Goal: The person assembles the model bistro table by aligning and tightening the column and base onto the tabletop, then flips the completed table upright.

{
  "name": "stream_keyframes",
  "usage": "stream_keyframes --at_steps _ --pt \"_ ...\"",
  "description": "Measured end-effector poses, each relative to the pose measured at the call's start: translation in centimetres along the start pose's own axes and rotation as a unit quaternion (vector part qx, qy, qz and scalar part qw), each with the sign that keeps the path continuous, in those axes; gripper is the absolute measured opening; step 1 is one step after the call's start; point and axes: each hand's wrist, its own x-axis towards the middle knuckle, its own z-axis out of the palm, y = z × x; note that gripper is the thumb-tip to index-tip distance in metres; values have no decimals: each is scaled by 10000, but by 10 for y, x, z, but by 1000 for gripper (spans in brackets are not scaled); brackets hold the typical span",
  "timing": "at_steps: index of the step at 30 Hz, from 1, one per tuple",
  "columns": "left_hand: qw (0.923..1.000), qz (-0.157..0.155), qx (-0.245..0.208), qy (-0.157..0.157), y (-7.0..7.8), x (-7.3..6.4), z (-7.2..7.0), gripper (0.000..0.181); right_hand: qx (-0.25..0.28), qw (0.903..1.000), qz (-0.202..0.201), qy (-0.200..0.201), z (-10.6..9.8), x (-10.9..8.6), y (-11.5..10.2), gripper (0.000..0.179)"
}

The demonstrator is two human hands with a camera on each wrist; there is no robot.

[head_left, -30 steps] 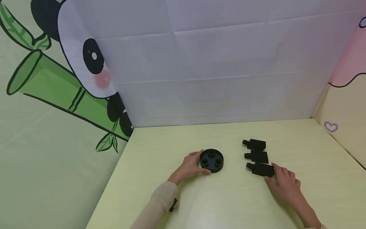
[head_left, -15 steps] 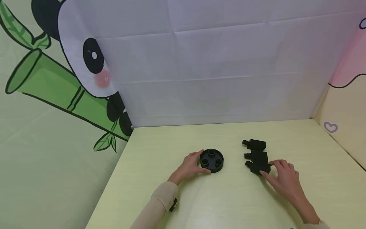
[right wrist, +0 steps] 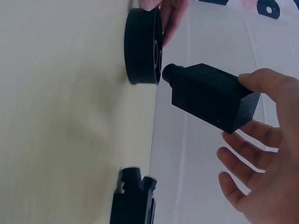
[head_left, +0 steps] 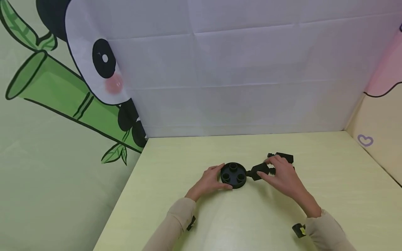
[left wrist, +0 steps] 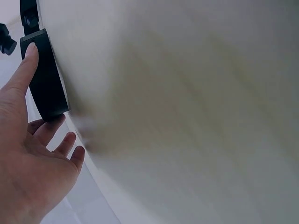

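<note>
A round black base (head_left: 233,175) with three raised sockets lies on the table. My left hand (head_left: 208,181) grips it by its left rim, thumb near and fingers far. In the left wrist view, the thumb lies against the side wall of the base (left wrist: 48,79). My right hand (head_left: 284,177) pinches a black rectangular block (head_left: 260,171) with a narrow stepped neck. The block is raised, its neck pointing left at the base's right side. In the right wrist view, a small gap seems to separate the block's neck (right wrist: 171,73) from the base (right wrist: 140,46).
Behind the right hand lies a similar black block (head_left: 285,157); another beside it is mostly hidden by that hand. The pale table (head_left: 188,153) ends at a white fabric wall (head_left: 220,104) with a printed panda. A small black device (head_left: 299,230) is at the right sleeve.
My right hand has lifted the nearest block from the row and carried it left to beside the base. The left hand and the base have stayed put.
</note>
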Motion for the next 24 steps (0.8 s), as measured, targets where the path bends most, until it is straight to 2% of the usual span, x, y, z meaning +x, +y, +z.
stream_keyframes --at_steps 5,10,16,24 --pt "10000 12 77 32 0 2 0 101 -93 9989 -139 -446 8 20 -11 36" --pt "10000 12 94 -30 0 2 0 100 -237 9967 -86 -771 13 28 -16 33" --pt "9999 -7 129 -67 1 2 0 99 -396 9948 -42 -934 16 35 -21 32" --pt "9999 -39 127 -87 -4 0 -1 99 -554 9926 249 -1056 28 52 -34 43"
